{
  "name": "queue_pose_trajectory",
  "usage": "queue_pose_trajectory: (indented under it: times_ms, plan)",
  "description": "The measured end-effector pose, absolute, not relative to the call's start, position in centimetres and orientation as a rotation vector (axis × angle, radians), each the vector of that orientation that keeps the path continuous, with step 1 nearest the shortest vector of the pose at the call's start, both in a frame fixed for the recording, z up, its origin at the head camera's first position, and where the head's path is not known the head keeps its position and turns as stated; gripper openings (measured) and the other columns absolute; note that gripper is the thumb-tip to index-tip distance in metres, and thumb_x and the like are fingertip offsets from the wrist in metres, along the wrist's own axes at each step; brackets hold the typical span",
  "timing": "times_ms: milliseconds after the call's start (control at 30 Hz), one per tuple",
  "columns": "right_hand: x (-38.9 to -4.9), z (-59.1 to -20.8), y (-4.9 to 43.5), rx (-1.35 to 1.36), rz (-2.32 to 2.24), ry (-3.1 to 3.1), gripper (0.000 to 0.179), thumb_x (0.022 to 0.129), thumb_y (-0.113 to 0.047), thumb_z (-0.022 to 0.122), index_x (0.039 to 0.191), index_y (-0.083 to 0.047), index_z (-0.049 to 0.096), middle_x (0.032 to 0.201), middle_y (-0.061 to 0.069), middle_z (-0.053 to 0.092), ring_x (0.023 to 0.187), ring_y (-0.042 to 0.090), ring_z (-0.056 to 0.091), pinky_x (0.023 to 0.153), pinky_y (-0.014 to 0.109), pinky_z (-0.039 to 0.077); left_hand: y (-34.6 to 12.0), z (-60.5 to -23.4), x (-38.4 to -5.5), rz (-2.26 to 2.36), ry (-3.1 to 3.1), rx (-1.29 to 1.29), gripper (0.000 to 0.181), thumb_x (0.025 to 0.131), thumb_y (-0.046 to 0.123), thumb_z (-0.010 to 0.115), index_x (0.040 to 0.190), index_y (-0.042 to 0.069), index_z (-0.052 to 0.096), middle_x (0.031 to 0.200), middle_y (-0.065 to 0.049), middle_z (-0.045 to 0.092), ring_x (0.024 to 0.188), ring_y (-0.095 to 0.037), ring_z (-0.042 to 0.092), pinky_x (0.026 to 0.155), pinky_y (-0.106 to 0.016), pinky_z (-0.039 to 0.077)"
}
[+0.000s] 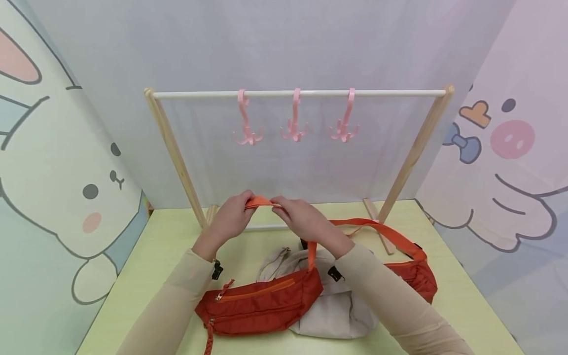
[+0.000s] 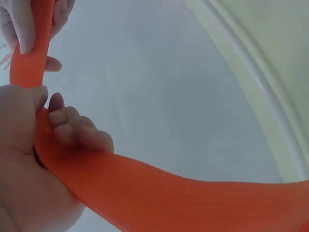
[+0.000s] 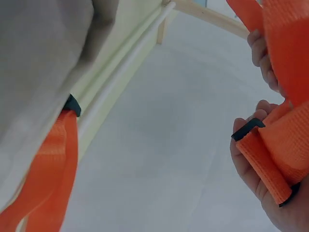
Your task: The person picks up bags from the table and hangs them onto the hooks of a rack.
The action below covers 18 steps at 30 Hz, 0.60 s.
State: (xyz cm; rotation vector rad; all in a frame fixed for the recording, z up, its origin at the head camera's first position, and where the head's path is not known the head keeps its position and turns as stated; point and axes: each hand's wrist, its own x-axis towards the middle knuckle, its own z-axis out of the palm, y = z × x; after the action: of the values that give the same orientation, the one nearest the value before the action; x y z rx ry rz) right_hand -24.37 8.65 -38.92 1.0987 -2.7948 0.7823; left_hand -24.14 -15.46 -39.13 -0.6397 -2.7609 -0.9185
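Note:
Both hands hold up the orange strap [image 1: 259,201] of a red waist bag [image 1: 255,308], which rests on the table below them. My left hand [image 1: 230,217] grips the strap on the left, its fingers curled round the webbing [image 2: 140,188] in the left wrist view. A short span to the right, my right hand [image 1: 303,219] grips the same strap. The right wrist view shows the right hand [image 3: 256,181] curled round folded webbing with a black slider [image 3: 248,128]. From there the strap drops to the bag's right end.
A beige bag [image 1: 333,313] lies partly under the red one. Another red waist bag [image 1: 423,281], its orange strap looped behind it, is at the right, partly hidden by my right sleeve. Behind stands a wooden rack with a white rail [image 1: 191,94] bearing three pink hooks [image 1: 296,118].

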Motion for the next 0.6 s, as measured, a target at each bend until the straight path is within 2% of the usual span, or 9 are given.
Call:
queue_pose_trajectory:
  times_ms: [300,600]
  plan:
    - [-24.1,-36.1,9.7,1.057,0.76,-2.801,0.038,0.116,-0.034,0.043,0.149,-0.019,0.055,0.059,-0.002,0.045,0.045,0.012,0.031,0.051,0.029,0.036,-17.3,-37.3,-23.3,-0.905,-2.775,-0.652,0.011,0.107,0.019,0.066,0.11,0.008,0.067,0.077,-0.002,0.056,0.066,-0.021,0.048,0.065,-0.039,0.043]
    - [-23.8,-34.9,10.9,1.003,0.906,-2.784,0.037,0.116,-0.034,0.043,0.146,-0.019,0.058,0.071,-0.001,0.056,0.052,0.015,0.042,0.056,0.033,0.042,-20.1,-36.9,-22.2,-1.005,-2.739,-0.646,0.019,0.107,0.019,0.067,0.12,0.006,0.07,0.086,-0.004,0.062,0.066,-0.022,0.047,0.063,-0.038,0.043]
